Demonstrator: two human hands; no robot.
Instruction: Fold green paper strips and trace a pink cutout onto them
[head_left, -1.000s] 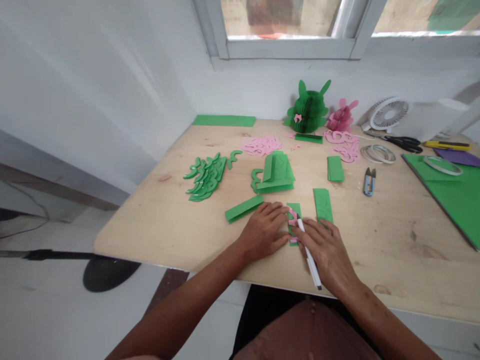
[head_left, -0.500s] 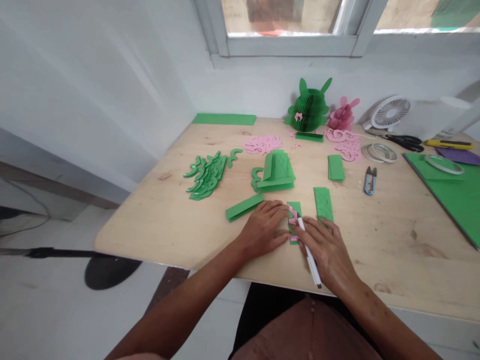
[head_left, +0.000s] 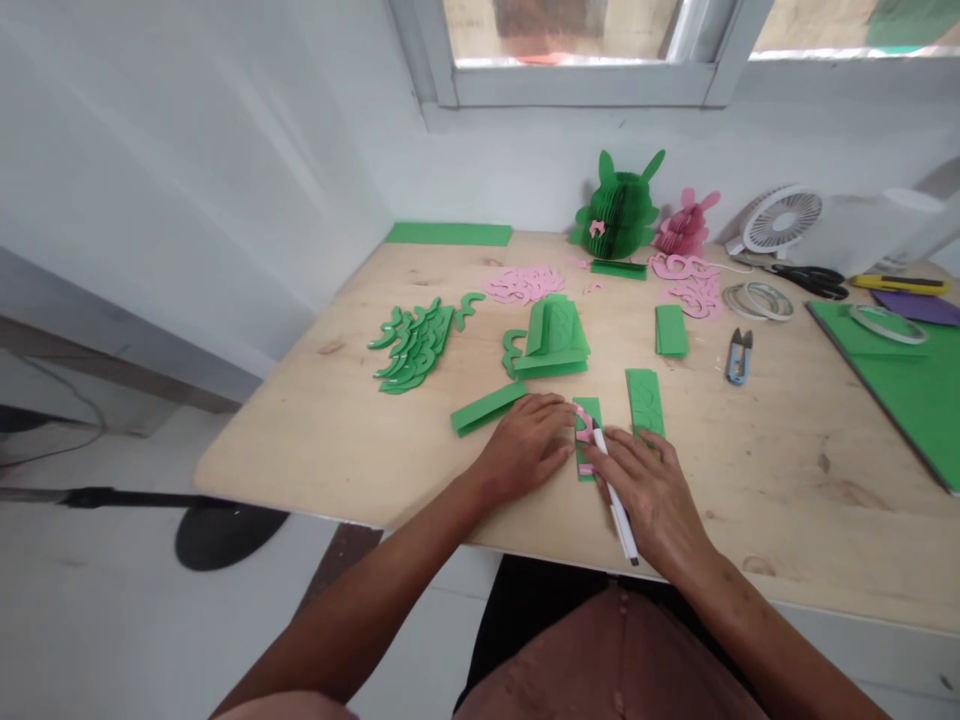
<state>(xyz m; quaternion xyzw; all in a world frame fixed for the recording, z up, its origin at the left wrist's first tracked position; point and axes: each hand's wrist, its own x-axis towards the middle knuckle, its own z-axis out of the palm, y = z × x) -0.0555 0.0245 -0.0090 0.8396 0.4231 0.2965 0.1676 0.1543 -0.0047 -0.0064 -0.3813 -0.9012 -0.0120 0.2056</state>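
A narrow green paper strip [head_left: 589,407] lies in front of me with a pink paper cutout [head_left: 584,428] on top of it. My left hand [head_left: 525,447] rests flat at the strip's left side, fingers stretched out and fingertips by the cutout. My right hand [head_left: 651,495] is closed on a white pen [head_left: 620,520], whose dark tip points away from me at the cutout's right edge. Right of the strip is a folded green paper with drawn outlines [head_left: 643,400], close to my right fingers. A folded green strip [head_left: 489,407] touches my left hand's far side.
Green cutouts [head_left: 415,345], folded green sheets [head_left: 553,335] and pink cutouts [head_left: 525,284] lie farther back. To the right are thread snips [head_left: 739,358], tape rolls [head_left: 759,301], scissors [head_left: 814,280] and a yellow cutter [head_left: 900,285]. Honeycomb paper figures and a small fan [head_left: 784,220] stand by the wall.
My left hand has drawn back slightly to the left, uncovering more of the green strip's left edge. The right hand still holds the pen in nearly the same place.
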